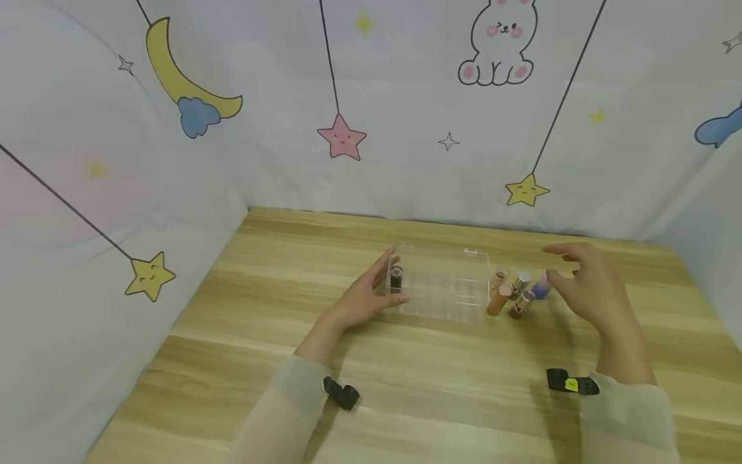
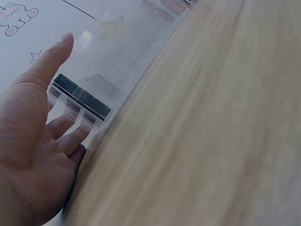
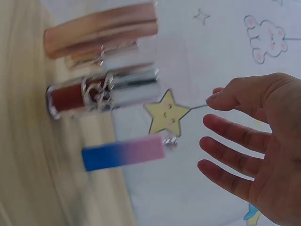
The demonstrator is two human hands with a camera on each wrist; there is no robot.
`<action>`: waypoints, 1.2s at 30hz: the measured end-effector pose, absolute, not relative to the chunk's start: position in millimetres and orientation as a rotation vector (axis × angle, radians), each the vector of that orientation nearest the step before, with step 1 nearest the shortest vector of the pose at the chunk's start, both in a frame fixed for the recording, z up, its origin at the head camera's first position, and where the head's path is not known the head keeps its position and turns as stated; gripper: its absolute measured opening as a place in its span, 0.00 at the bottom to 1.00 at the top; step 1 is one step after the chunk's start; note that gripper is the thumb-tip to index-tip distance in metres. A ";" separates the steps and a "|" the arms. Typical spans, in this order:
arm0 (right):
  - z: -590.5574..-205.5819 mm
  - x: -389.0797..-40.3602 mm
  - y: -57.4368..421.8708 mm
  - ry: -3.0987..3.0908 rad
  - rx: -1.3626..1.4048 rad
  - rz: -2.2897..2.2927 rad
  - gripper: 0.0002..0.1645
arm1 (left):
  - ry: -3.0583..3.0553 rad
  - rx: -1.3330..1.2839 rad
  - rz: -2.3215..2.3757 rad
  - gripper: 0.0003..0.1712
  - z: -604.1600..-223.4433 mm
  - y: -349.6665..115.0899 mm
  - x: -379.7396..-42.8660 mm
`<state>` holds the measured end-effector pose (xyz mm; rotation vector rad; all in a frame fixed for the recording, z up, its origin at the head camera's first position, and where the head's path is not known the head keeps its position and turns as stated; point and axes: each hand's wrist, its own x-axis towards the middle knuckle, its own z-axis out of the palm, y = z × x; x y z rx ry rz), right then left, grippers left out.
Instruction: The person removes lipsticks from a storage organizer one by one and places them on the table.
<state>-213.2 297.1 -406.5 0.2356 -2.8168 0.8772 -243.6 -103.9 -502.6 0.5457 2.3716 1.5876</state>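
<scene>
My left hand (image 1: 359, 299) holds a clear plastic organizer box (image 1: 440, 309) by its left end, thumb in front and fingers behind. Inside that end stands a dark lipstick tube (image 1: 397, 278), seen also as a dark green tube (image 2: 82, 96) in the left wrist view. My right hand (image 1: 588, 290) hovers with nothing in it, fingers spread and loosely bent. Nearest to it is a blue-to-pink lipstick tube (image 3: 124, 151), upright and apart from the fingertips. Beside that stand a silver-capped lip gloss tube (image 3: 134, 87) and a peach lipstick tube (image 3: 101, 30).
Several lipstick and gloss tubes stand close together at the box's right end, among them a clear-topped one (image 1: 500, 277). They are on a wood-grain table (image 1: 406, 380). A white printed cloth (image 1: 406, 180) walls in its back and sides.
</scene>
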 end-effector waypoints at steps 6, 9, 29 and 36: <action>-389.9 -204.9 275.8 -2.759 0.294 0.843 0.23 | 2.359 0.550 1.597 0.62 -502.4 -103.8 -245.7; -388.7 -200.7 266.7 -2.752 0.322 0.834 0.22 | 2.345 0.548 1.583 0.62 -504.3 -103.3 -246.1; -388.3 -206.2 201.2 -2.920 0.592 0.925 0.23 | 2.361 0.542 1.585 0.60 -502.0 -103.0 -243.7; -389.8 -213.5 178.8 -2.915 0.704 0.863 0.22 | 2.343 0.538 1.609 0.61 -502.8 -101.7 -245.6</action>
